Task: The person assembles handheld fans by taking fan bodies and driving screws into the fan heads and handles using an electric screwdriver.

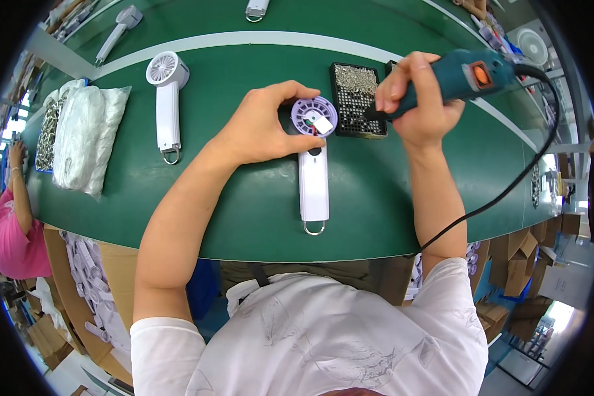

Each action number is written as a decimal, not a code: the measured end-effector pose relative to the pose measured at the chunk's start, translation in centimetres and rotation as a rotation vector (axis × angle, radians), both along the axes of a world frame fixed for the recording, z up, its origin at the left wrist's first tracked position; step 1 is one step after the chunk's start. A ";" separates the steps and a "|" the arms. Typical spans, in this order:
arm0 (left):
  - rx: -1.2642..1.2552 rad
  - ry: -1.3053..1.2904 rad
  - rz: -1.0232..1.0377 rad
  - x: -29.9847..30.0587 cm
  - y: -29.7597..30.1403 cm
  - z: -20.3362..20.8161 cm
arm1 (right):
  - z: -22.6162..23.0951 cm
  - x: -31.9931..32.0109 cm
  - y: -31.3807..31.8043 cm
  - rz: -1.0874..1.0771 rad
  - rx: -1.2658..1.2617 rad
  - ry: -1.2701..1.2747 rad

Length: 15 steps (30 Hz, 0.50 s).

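Where the green worktop (257, 218) curves across the middle of the frame, clear plastic bags (89, 135) lie at its left and a finished white handheld fan (167, 99) beside them. At centre lies the open handheld fan (313, 168), its white handle pointing toward the lower edge. It looks light, stiff plastic, probably fragile at the exposed purple head; the round rim seems the safest hold. The left hand (267, 125) is closed around that rim, pinning it down. Right of centre, the right hand (419, 99) is wrapped around a blue electric screwdriver (459, 79), tip over a black screw tray (356, 99).
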State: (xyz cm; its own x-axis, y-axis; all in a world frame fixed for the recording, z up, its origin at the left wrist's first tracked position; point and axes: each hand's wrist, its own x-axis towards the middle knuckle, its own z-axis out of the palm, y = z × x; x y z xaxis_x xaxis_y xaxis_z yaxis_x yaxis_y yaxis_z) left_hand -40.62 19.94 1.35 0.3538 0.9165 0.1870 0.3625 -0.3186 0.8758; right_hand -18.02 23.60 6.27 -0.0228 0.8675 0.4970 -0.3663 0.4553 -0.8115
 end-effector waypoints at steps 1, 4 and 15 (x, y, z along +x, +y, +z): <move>0.013 -0.004 -0.008 0.1 -0.1 -0.2 | 0.5 0.1 -0.1 0.004 0.021 0.039; 0.009 -0.003 -0.019 0.3 -0.1 -0.2 | 2.1 0.6 -0.4 0.071 0.049 0.091; 0.049 -0.017 -0.010 0.4 -0.1 -0.1 | 3.2 -4.5 -2.5 0.196 0.051 0.144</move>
State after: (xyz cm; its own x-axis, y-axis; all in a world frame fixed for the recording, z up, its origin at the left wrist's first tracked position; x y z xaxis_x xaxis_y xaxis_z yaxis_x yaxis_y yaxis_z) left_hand -40.24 19.87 1.25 0.3595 0.9025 0.2372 0.3446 -0.3646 0.8651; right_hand -22.49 21.11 9.49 -0.1140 0.8270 0.5505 -0.5614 0.4035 -0.7225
